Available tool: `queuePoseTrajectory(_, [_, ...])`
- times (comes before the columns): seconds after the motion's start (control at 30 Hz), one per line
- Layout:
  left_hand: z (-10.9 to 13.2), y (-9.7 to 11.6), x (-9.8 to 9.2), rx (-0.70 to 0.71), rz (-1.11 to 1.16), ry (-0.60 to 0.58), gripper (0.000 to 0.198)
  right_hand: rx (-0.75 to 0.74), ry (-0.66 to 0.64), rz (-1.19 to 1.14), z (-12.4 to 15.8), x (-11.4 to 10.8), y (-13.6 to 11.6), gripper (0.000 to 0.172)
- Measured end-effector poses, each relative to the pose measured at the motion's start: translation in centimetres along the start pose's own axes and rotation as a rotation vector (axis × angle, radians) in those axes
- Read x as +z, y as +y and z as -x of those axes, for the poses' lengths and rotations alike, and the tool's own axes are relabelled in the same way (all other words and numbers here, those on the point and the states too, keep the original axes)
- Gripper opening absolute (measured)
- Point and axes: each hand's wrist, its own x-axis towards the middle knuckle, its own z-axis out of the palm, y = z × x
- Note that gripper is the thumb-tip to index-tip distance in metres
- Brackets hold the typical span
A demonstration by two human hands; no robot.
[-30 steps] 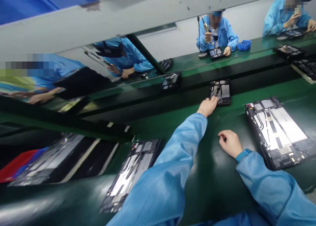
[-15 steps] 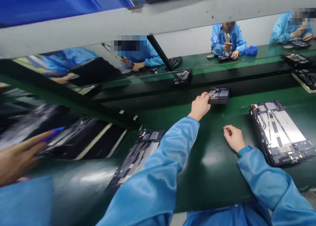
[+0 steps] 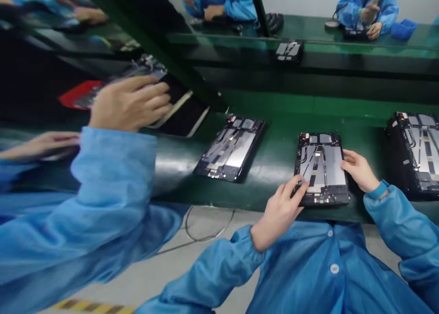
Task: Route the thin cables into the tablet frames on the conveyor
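In front of me on the green bench lies an opened tablet (image 3: 317, 167), its back off and its grey battery, ribbon cables and circuit parts bare. My left hand (image 3: 279, 209) grips its lower left edge, with the fingertips over the corner. At its right edge is my right hand (image 3: 360, 170), thumb and fingers closed on the side. Whether further tablets lie beneath it, I cannot tell. A similar opened tablet (image 3: 231, 148) rests to the left, apart from my hands. To the right stands a thick stack of opened tablets (image 3: 423, 154).
A co-worker's hand (image 3: 130, 103) and blue sleeve reach over the bench at left, near a blurred red item (image 3: 80, 93). A green post (image 3: 171, 44) slants beside it. Another tablet (image 3: 289, 51) sits on the raised ledge. Across the bench, people work near a blue bin (image 3: 404, 29).
My left hand has brought the tablet from the back of the bench to its front edge. My right hand, earlier beside the stack, now holds it too. The view has tilted down and left.
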Motion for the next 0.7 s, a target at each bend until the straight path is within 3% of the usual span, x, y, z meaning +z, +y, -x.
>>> queuePoseTrajectory(0.13, [3.3,0.7,0.6,0.014,0.229,0.022,0.053,0.013,-0.027,0.185,4.2,-1.7,0.2,0.063])
queuePoseTrajectory(0.23, [2.6,0.3,-0.2,0.067,0.378,-0.093,0.062,-0.035,-0.007,0.458,5.7,-3.2,-0.6,0.054])
queuePoseTrajectory(0.37, [-1.9,0.0,-2.2,-0.064,0.303,-0.199,0.03,-0.297,0.18,0.818,4.6,-3.4,-2.1,0.041])
queuePoseTrajectory(0.47, [-6.2,1.0,-3.3,-0.188,0.103,-0.288,0.028,-0.469,0.299,0.931,2.1,-1.5,-3.1,0.037])
queuePoseTrajectory(0.57, [-9.3,2.6,-3.2,-0.197,-0.035,-0.357,0.032,-0.464,0.35,1.128,-0.3,1.3,-4.0,0.034])
queuePoseTrajectory(0.7, [-11.2,4.0,-2.4,-0.184,-0.079,-0.399,0.037,-0.35,0.425,1.322,-2.2,4.0,-4.9,0.048])
